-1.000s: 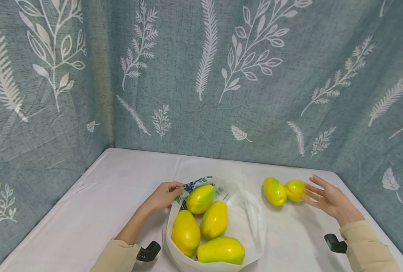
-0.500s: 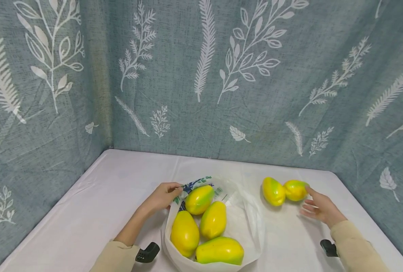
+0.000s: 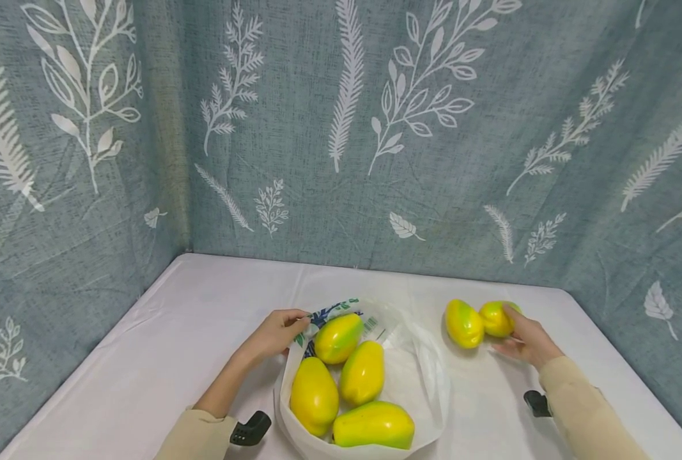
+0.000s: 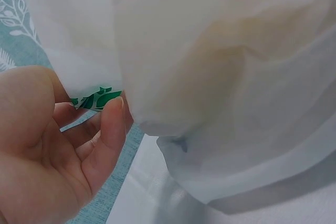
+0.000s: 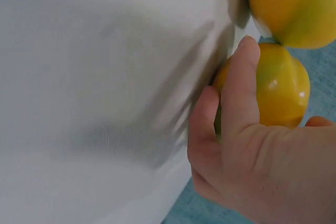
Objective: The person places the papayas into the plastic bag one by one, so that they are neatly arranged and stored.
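Head view: R hand (image 3: 529, 340) is at the outer fruit (image 3: 493, 319), a yellow one w/ some green, on the R part of the white table (image 3: 145, 332). Fingers curl round the fruit's R side, a grip from R & near side; whether it's resting on the cloth or just off it, can't tell. Inner fruit (image 3: 463, 324) lies immed. L of it, the two apparently touching, no hand on the inner one. R wrist view agrees: outer fruit sits btwn the digits, inner one right up against it.

L hand (image 3: 276, 332) is well apart from that pair, over at the plastic bag (image 3: 434, 383). It pinches the bag's L rim, thumb vs. fingers, at the blue/green leaf print; L wrist view shows the same pinch close up, green print btwn the fingertips.

Bag is white, mouth open, approx. centre of the near table, btwn the 2 hands. Four more yellow-green fruits inside: back fruit (image 3: 338, 338) nearest L hand, middle fruit (image 3: 362, 372) just below it, left fruit (image 3: 314, 396) along the L wall, front fruit (image 3: 374, 425) lying sideways nr the front rim.

Bkgd: blue-grey curtain (image 3: 300, 102) w/ white leaf pattern. Both sleeves beige.
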The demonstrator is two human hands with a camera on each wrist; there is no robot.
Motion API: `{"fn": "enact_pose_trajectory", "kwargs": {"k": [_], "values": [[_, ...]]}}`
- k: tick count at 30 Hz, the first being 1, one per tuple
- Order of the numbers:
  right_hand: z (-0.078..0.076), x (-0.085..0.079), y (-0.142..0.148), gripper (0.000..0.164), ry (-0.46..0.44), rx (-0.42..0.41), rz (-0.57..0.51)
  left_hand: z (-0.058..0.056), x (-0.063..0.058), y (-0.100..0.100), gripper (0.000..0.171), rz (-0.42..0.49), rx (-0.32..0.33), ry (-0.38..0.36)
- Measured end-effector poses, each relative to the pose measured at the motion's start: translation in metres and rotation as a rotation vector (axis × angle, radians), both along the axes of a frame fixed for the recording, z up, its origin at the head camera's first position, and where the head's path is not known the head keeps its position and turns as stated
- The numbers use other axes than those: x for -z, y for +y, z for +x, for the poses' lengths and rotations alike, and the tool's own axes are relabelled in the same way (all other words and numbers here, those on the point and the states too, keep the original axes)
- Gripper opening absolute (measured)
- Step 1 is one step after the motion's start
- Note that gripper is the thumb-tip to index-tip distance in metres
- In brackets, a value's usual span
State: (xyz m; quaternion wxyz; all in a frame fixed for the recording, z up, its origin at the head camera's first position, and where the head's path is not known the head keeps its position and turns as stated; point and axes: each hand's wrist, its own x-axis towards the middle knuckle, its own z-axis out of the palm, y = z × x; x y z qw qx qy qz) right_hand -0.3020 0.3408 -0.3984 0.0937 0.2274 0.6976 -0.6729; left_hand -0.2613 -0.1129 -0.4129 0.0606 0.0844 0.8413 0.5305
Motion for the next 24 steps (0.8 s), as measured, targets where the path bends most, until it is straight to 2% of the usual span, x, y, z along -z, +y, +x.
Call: {"fn": "enact_pose_trajectory", "kwargs": {"k": [7,14,21,24], "values": [[-0.0008,0.0007,-0.0023,0.08,0.002,0.055,-0.068,-0.0022,0.0013,0.0014,0.035,0.01,0.001,-0.011],[-0.003,-0.0024,-0.001,0.072,0.06,0.09,-0.097,-0.0024,-0.0008,0.0015,0.035,-0.002,-0.006,-0.008],[-0.006,0.0003,0.0016,0.07,0.069,0.053,-0.105,-0.0014,0.0002,0.0001,0.035,0.0,-0.004,-0.004],[-0.0056,0.0016,0.0037,0.07,0.065,0.065,-0.127,-0.0003,0.0013,-0.0011,0.037,0.011,0.012,0.01]]}}
